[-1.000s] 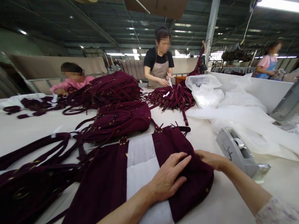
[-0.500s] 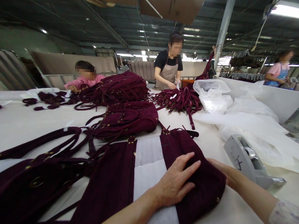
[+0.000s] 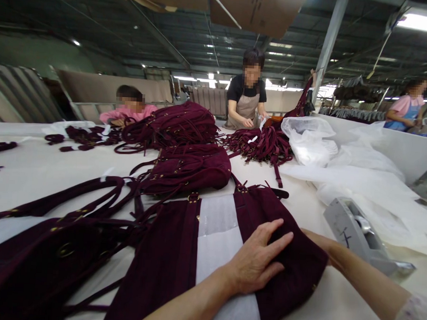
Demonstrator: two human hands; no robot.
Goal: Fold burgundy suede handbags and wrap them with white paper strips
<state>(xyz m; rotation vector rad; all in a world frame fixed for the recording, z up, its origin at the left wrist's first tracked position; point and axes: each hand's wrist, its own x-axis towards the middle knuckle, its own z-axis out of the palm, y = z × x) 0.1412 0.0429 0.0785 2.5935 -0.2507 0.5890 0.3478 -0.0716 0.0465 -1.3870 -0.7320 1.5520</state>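
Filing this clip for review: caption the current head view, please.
Left hand rests on a maroon bag with a white band; right hand is partly hidden by the bag.

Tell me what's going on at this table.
A person's left hand lies spread on a dark red bag with a white band across it. The right hand is at the bag's far edge, partly hidden. A gray tape dispenser sits beside the right arm. Across the table, a standing co-worker works over a heap of straps.

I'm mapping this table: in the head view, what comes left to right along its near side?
Front-left maroon bag, left hand lying on another bag, right hand at that bag's edge, grey tape dispenser.
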